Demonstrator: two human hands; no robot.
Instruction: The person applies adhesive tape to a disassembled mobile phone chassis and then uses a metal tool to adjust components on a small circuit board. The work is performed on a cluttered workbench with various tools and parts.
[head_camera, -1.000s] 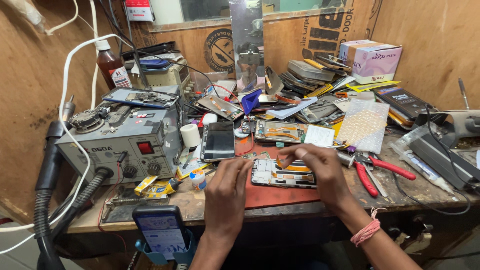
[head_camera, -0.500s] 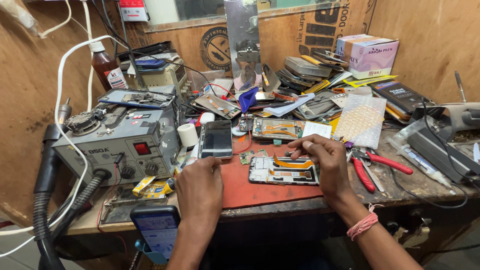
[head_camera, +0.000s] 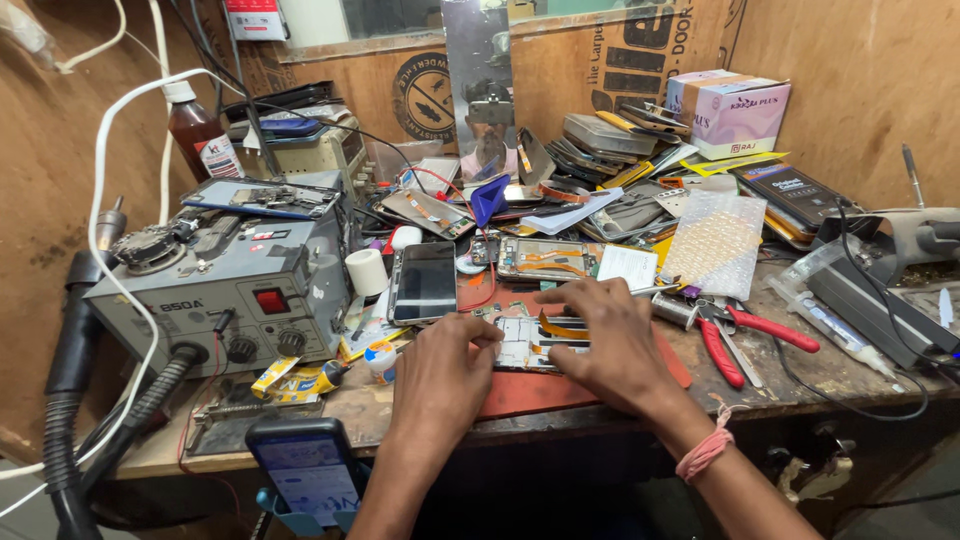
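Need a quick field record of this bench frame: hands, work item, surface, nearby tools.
left hand: resting on left edge of opened phone
right hand: fingers on opened phone
opened phone: flat, insides exposed
surface: red mat on bench
left of mat: grey rework station
right of mat: red-handled pliers
behind: dark-screen phone

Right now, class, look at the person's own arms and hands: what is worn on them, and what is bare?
Both forearms are bare, with no sleeves in view. The left hand wears no glove, ring or band. The right hand is also ungloved; a pink thread band, wound in several strands with a loose end, circles its wrist.
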